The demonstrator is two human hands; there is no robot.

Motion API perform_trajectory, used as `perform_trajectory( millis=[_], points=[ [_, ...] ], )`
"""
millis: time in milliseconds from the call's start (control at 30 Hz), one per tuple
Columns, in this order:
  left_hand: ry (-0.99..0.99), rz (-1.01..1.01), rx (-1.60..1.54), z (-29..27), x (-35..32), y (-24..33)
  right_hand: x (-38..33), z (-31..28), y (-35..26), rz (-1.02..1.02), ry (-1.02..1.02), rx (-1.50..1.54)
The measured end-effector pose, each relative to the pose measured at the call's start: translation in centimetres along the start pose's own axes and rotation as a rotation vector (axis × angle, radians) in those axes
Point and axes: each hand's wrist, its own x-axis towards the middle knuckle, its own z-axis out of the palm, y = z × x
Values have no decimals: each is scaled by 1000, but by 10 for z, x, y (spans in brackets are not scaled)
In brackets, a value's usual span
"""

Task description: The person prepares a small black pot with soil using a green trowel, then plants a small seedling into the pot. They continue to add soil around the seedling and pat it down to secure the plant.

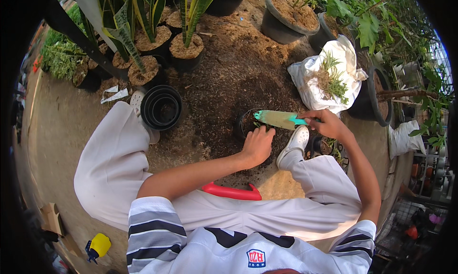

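Note:
My right hand is closed round the turquoise handle of a hand trowel. The trowel's pale, worn blade points left and lies across the top of a small black pot. Dark soil and a bit of green show at the pot's mouth. At the near side of that pot is my left hand, its fingers curled down by the rim beneath the blade. What those fingers grip is hidden. A stack of black pots stands by my left shoe, and loose dark soil covers the ground between my feet.
A white sack with a grassy plant on it sits to the right. Potted snake plants crowd the far left; large grey pots stand at the back. Near my lap lies a red curved object. A yellow spray bottle lies lower left.

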Motion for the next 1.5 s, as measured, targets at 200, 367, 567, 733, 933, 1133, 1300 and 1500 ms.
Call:
perform_trajectory(
  millis=[200, 367, 567, 733, 933, 1133, 1300, 1500],
  points=[
    [-37, 5, 26, -3, -4, 2, 7, 10, -10, 5, -6, -31],
    [-55, 18, 51, -3, -5, 4, 15, 22, -14, -6, 14, -98],
    [-58, 2, 66, -4, -5, 7, 29, 29, -26, 27, -10, -174],
    [-78, 3, 57, -6, -3, 10, 23, 24, -34, -37, 20, -221],
    [-29, -8, 62, -1, -9, 5, 10, 1, -70, -79, 30, -250],
    [-38, -6, 48, -1, -5, 12, 24, 19, -46, -99, 45, -269],
    [-53, -13, 60, -1, -5, 10, 25, 17, -57, -78, 35, -299],
    [-9, -13, 50, 2, -11, 7, 17, -7, -89, -57, 26, -383]
  ],
)
